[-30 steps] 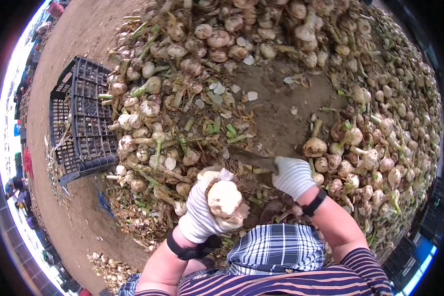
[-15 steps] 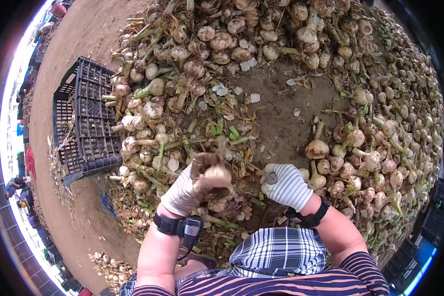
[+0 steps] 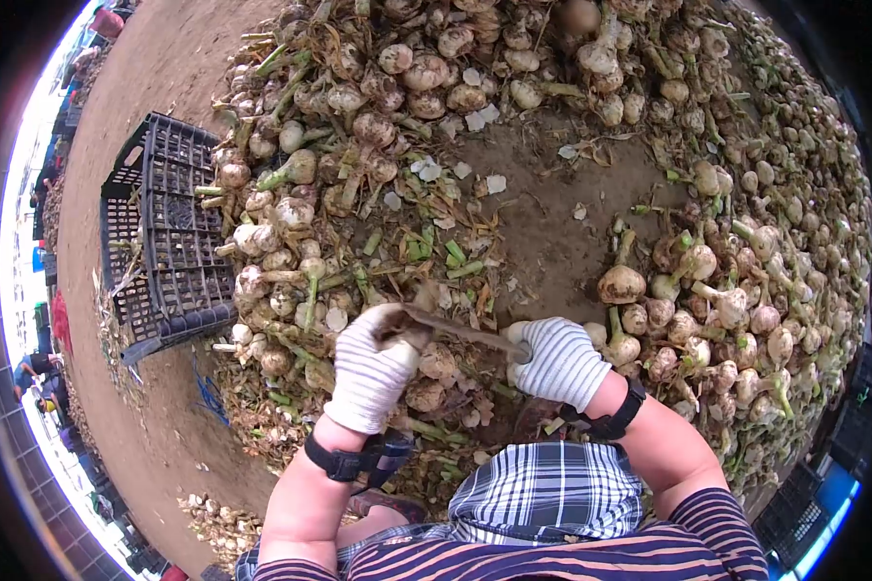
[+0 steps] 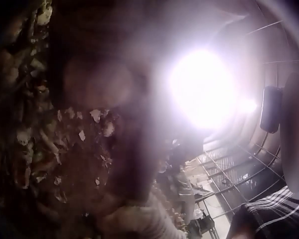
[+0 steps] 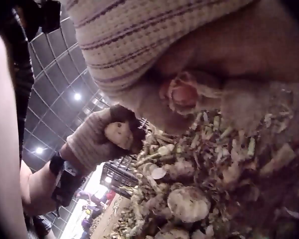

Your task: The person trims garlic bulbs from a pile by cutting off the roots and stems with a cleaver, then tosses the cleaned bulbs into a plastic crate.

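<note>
My left hand (image 3: 370, 373), in a white knit glove with a dark, dirty palm, grips a garlic bulb. In the right wrist view the pale face of that garlic bulb (image 5: 118, 135) shows between the fingers; from the head it is mostly hidden. My right hand (image 3: 560, 366), in a striped white glove, holds a knife, its fingers curled round the handle. The brown, dirty knife blade (image 3: 465, 332) points left, and its far end overlaps the left hand's fingers. Glare and blur cover most of the left wrist view.
Heaped garlic bulbs (image 3: 426, 73) with stalks lie ahead, and more garlic (image 3: 727, 305) is piled on the right. A black plastic crate (image 3: 179, 223) lies tipped at the left. Cut stalks and skins litter the soil (image 3: 552, 223). Plaid cloth (image 3: 547, 489) covers my lap.
My left hand has turned over from showing a bulb's pale face upward to back of the glove up. The right hand has come left, bringing the knife blade across to the left hand.
</note>
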A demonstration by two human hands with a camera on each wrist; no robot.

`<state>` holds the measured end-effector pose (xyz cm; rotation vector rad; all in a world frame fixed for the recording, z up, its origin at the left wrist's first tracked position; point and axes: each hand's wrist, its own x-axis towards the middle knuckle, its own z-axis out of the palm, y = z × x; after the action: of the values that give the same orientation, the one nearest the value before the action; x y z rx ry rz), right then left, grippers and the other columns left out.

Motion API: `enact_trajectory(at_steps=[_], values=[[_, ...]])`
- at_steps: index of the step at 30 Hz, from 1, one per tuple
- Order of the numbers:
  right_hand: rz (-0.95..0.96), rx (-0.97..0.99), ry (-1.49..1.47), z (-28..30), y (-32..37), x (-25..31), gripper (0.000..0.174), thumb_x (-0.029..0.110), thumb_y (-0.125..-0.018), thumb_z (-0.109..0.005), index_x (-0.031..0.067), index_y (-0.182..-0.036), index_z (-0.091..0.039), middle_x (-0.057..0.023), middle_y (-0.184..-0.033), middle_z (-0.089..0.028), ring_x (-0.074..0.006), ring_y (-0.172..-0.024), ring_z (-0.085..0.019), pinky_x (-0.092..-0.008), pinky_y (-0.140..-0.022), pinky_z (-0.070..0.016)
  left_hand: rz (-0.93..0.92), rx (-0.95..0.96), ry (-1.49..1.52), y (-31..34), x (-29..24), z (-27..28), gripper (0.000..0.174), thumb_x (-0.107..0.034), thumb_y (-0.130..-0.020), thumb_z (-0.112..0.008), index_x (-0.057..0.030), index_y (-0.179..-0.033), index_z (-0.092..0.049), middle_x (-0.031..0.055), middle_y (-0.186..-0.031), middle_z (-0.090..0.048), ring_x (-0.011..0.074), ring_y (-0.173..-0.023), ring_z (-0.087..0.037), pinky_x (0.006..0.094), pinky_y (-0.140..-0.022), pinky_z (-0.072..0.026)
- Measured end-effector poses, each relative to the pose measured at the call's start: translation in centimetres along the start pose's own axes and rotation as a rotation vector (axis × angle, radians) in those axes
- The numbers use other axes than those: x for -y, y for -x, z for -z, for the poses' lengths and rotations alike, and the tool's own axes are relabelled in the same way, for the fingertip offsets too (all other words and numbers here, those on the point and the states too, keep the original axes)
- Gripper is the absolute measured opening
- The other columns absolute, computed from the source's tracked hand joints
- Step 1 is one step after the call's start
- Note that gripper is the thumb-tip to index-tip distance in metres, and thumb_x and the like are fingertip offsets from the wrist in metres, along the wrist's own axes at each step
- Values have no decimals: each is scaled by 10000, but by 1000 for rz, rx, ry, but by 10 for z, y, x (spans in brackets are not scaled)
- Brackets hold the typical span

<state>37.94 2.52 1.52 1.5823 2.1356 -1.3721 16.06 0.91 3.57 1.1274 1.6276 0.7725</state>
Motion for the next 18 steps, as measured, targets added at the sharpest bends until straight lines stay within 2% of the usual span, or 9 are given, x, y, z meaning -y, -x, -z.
enact_trajectory(at_steps=[4, 6, 8, 9, 10, 12, 15, 17, 18], values=[[-154, -13, 138, -40, -9, -51, 310, 249, -705, -590, 30, -917, -644, -220, -709, -617, -382, -701, -618, -436, -674, -495, 26, -108, 137, -14, -36, 29, 326, -202, -843, -672, -28, -1110, -604, 77, -930, -661, 145, -857, -612, 267, -774, -494], [-212, -24, -149, -51, -10, -45, 290, 231, -748, -533, -4, -871, -651, -260, -821, -629, -395, -804, -622, -429, -737, -507, -51, 253, 611, -14, -64, 3, 628, -334, -843, -672, -12, -1326, -430, 108, -1219, -559, 164, -1039, -579, 282, -855, -463], [-135, -64, -194, -61, -22, -52, 273, 210, -739, -565, -20, -862, -643, -247, -773, -626, -373, -721, -625, -398, -696, -513, -20, 694, 752, -9, -87, -12, 748, -353, -842, -658, -22, -1410, -302, 122, -1341, -467, 211, -1229, -466, 324, -984, -401], [-118, -144, -371, -63, -26, -58, 265, 196, -734, -573, -25, -864, -639, -201, -712, -616, -304, -649, -602, -360, -638, -502, -66, 746, 432, -21, -90, -5, 766, -333, -827, -672, -26, -1417, -292, 108, -1390, -421, 223, -1281, -406, 364, -1046, -351], [-100, -227, -549, -63, -28, -65, 259, 182, -729, -581, -30, -866, -635, -155, -651, -606, -236, -576, -579, -323, -581, -490, -279, 575, 50, -33, -74, -4, 672, -312, -826, -650, -77, -1389, -367, 100, -1388, -430, 253, -1297, -391, 480, -1077, -284], [-174, -232, -616, -53, -23, -74, 302, 146, -739, -583, -59, -961, -602, -60, -608, -573, -134, -540, -526, -300, -550, -465, -648, 295, -1374, -61, -32, 5, 567, -284, -803, -641, -117, -1315, -465, 98, -1325, -487, 268, -1285, -401, 587, -1087, -172], [-206, -243, -672, -62, -16, -78, 252, 130, -744, -588, -47, -924, -595, -27, -602, -542, -114, -539, -491, -265, -532, -434, -573, 522, -1691, -91, 75, 39, 548, -314, -740, -679, -143, -1238, -527, 93, -1223, -546, 274, -1232, -437, 627, -1081, -102], [-219, -282, -726, -60, -15, -81, 203, 115, -749, -593, -35, -886, -587, 6, -596, -510, -93, -538, -456, -231, -513, -403, -658, 547, -1736, -100, 88, 46, 555, -301, -711, -692, -128, -1215, -537, 92, -1148, -576, 275, -1164, -485, 602, -1092, -112], [-175, -262, -1017, -79, -23, -100, 125, 89, -741, -592, -11, -814, -579, 22, -575, -472, -81, -536, -430, -233, -507, -384, -669, 541, -1733, -97, 70, 41, 555, -301, -711, -692, -128, -1215, -537, 92, -1148, -576, 275, -1164, -485, 602, -1092, -112]])
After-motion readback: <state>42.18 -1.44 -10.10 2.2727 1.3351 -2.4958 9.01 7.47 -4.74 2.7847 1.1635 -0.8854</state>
